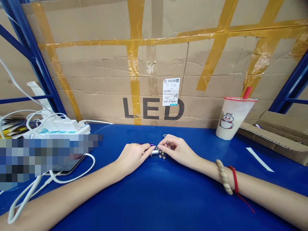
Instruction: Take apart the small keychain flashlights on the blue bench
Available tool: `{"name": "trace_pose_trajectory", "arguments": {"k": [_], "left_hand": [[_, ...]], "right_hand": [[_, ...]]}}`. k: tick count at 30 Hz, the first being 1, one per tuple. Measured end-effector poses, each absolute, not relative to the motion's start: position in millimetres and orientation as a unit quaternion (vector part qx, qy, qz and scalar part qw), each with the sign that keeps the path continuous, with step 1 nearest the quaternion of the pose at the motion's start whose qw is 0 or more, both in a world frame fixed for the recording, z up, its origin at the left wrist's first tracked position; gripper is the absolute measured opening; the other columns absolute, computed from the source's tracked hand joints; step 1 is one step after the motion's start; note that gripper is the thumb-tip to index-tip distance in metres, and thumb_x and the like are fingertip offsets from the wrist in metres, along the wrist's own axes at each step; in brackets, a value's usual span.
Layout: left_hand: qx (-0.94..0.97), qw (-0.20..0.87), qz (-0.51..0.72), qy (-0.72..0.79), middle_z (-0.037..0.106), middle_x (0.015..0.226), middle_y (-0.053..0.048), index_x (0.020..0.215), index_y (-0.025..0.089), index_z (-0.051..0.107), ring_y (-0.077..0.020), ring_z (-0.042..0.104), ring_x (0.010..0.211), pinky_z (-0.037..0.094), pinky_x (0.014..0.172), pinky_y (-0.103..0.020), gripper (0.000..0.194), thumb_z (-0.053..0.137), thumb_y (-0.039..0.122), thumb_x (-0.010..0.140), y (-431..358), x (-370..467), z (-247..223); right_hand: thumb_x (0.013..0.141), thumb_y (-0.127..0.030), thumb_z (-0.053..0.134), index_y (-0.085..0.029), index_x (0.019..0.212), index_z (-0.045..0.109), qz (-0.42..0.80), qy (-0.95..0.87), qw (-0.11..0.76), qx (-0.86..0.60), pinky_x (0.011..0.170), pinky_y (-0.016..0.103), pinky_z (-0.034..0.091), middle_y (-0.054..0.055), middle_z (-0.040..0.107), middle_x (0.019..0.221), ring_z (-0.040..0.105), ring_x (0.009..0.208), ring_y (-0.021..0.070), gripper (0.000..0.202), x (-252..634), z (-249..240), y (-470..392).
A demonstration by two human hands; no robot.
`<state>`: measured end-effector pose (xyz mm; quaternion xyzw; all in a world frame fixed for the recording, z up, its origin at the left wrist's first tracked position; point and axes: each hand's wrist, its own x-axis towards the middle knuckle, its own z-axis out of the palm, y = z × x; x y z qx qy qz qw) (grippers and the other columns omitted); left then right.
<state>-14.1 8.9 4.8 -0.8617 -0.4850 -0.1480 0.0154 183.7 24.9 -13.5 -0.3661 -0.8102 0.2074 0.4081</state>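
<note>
My left hand (132,157) rests on the blue table with its fingers closed on a short silver tube (154,152). Behind those fingers a purple tube (150,144) shows in part; the rest of it is hidden. My right hand (179,149) meets the left at the middle, its thumb and forefinger pinched at a small button cell (158,149), mostly covered by the fingertips. Several more button cells (164,157) lie loose on the table just below the right fingertips. A small metal ring or clip (165,136) sits behind the right hand.
A drink cup (226,123) with a red straw stands at the back right, beside an open cardboard box (276,138). A white strip (260,159) lies in front. At left are a power strip (60,128), white cables (92,166) and a phone (69,165). A large taped carton (101,86) closes the back.
</note>
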Motion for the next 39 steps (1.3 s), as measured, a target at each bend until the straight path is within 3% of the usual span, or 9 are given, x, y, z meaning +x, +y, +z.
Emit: {"name": "trace_pose_trajectory", "arguments": {"k": [9, 17, 29, 33, 36, 39], "left_hand": [[-0.865, 0.027, -0.204, -0.458, 0.068, 0.08, 0.002, 0.087, 0.024, 0.066, -0.0145, 0.063, 0.072, 0.035, 0.059, -0.022, 0.034, 0.038, 0.044, 0.091, 10.7, -17.2, -0.8], [-0.842, 0.084, -0.345, -0.407, 0.063, 0.065, 0.003, 0.077, 0.02, 0.064, -0.0099, 0.056, 0.059, 0.036, 0.056, -0.02, 0.026, 0.048, 0.038, 0.087, 10.2, -16.8, -4.6], [-0.879, -0.004, -0.279, -0.387, 0.052, 0.065, -0.001, 0.092, 0.019, 0.056, -0.0163, 0.049, 0.079, 0.042, 0.062, -0.023, 0.019, 0.052, 0.036, 0.083, 9.7, -16.1, -1.7], [-0.876, 0.031, -0.283, -0.39, 0.056, 0.095, -0.006, 0.099, 0.018, 0.056, -0.0193, 0.047, 0.09, 0.043, 0.079, -0.033, 0.026, 0.056, 0.035, 0.08, 10.7, -15.7, -1.1], [-0.886, 0.016, -0.257, -0.387, 0.047, 0.122, -0.009, 0.114, 0.021, 0.053, -0.0236, 0.042, 0.112, 0.037, 0.095, -0.041, 0.037, 0.054, 0.039, 0.082, 13.5, -17.4, -3.3], [-0.896, -0.025, -0.213, -0.388, 0.036, 0.139, -0.007, 0.123, 0.024, 0.05, -0.025, 0.028, 0.13, 0.027, 0.105, -0.044, 0.038, 0.044, 0.04, 0.088, 17.0, -19.9, -5.7]], "right_hand": [[0.085, -0.034, 0.053, -0.017, 0.081, 0.065, 0.135, -0.809, 0.404, -0.405, 0.056, 0.022, 0.04, 0.003, 0.055, 0.078, 0.049, 0.061, 0.0084, 0.021, 183.5, -12.0, 23.9], [0.084, -0.034, 0.054, -0.019, 0.083, 0.066, 0.134, -0.8, 0.403, -0.424, 0.057, 0.024, 0.04, 0.003, 0.056, 0.08, 0.052, 0.065, 0.0102, 0.019, 183.3, -11.4, 23.9], [0.08, -0.038, 0.059, -0.02, 0.08, 0.067, 0.13, -0.832, 0.387, -0.376, 0.055, 0.023, 0.039, 0.002, 0.055, 0.074, 0.049, 0.06, 0.0093, 0.02, 182.3, -11.8, 20.0], [0.078, -0.034, 0.061, -0.02, 0.077, 0.067, 0.118, -0.832, 0.391, -0.375, 0.056, 0.023, 0.04, 0.001, 0.055, 0.072, 0.049, 0.058, 0.0084, 0.016, 181.2, -13.2, 18.8], [0.076, -0.029, 0.061, -0.021, 0.075, 0.066, 0.104, -0.85, 0.364, -0.367, 0.059, 0.024, 0.041, 0.001, 0.055, 0.074, 0.05, 0.063, 0.0094, 0.01, 181.0, -13.5, 18.7], [0.077, -0.029, 0.06, -0.021, 0.078, 0.065, 0.086, -0.861, 0.358, -0.351, 0.072, 0.027, 0.044, 0.003, 0.056, 0.083, 0.053, 0.079, 0.0134, 0.009, 180.8, -12.6, 18.9]]}}
